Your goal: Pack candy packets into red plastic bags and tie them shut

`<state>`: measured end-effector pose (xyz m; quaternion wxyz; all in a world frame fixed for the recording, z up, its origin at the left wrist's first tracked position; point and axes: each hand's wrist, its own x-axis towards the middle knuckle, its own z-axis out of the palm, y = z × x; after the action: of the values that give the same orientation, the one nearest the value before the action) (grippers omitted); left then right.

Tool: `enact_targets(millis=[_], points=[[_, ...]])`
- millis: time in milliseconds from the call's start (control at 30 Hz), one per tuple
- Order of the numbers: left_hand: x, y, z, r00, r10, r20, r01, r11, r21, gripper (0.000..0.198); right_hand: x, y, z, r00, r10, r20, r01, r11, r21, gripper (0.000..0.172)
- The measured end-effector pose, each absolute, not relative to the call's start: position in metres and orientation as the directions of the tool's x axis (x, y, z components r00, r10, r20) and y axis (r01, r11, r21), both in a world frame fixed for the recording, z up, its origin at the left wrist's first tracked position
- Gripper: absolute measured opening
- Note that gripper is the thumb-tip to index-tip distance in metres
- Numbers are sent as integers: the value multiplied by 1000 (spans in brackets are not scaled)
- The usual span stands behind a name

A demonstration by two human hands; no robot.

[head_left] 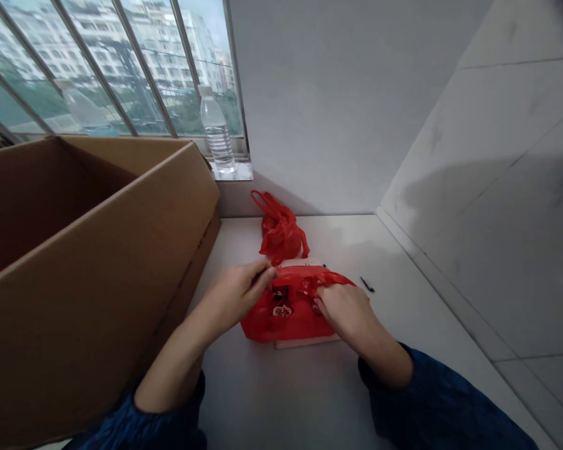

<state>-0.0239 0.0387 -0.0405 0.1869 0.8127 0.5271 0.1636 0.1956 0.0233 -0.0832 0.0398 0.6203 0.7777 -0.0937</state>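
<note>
Plastic bag (288, 315) on a flat package (307, 341) on the surface (281, 400). Behind it, a second bag (279, 230), then a water bottle (217, 131) on the window sill (237, 171); left, a cardboard box (98, 262); right, a small object (366, 284).

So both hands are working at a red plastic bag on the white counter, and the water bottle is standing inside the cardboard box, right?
Not quite: the water bottle stands on the window sill, not inside the cardboard box, as the head view shows. The rest stands: the left hand and right hand are working at the red plastic bag on the white counter.
</note>
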Motion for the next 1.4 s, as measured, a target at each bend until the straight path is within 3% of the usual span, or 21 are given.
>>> enact_targets(millis=[167, 300, 567, 633, 800, 833, 1067, 1200, 1267, 1400], points=[[-27, 43, -57, 493, 860, -134, 838, -428, 339, 33, 172, 35, -102, -290, 955, -62, 947, 277, -165, 30], [-27, 46, -65, 453, 887, -91, 860, -407, 308, 31, 162, 47, -123, -360, 932, -39, 904, 338, -263, 29], [-25, 50, -71, 480, 875, -66, 820, -421, 388, 29, 166, 53, -157, -395, 918, 33, 803, 362, -474, 39], [-25, 51, -73, 472, 878, -80, 831, -413, 374, 30, 168, 54, -158, -403, 913, 58, 766, 371, -524, 35], [-25, 52, -75, 477, 875, -85, 833, -418, 363, 25, 173, 50, -142, -424, 899, 105, 685, 395, -612, 3], [-25, 52, -75, 476, 875, -82, 832, -418, 365, 24, 174, 48, -137, -427, 897, 111, 661, 394, -639, 5], [-28, 53, -64, 522, 853, -11, 782, -474, 405, 19, 186, 42, -110, -399, 911, 103, 299, 235, -925, 16], [-27, 49, -56, 518, 854, 48, 770, -490, 408, 19, 193, 42, -101, -442, 894, 76, 189, 176, -966, 17], [-24, 46, -52, 543, 837, 73, 727, -512, 457, 18, 194, 40, -96, -492, 869, 51, 182, 160, -970, 24], [-19, 38, -42, 555, 824, 114, 645, -513, 566, 19, 193, 35, -87, -553, 833, 13, 103, 84, -991, 19]])
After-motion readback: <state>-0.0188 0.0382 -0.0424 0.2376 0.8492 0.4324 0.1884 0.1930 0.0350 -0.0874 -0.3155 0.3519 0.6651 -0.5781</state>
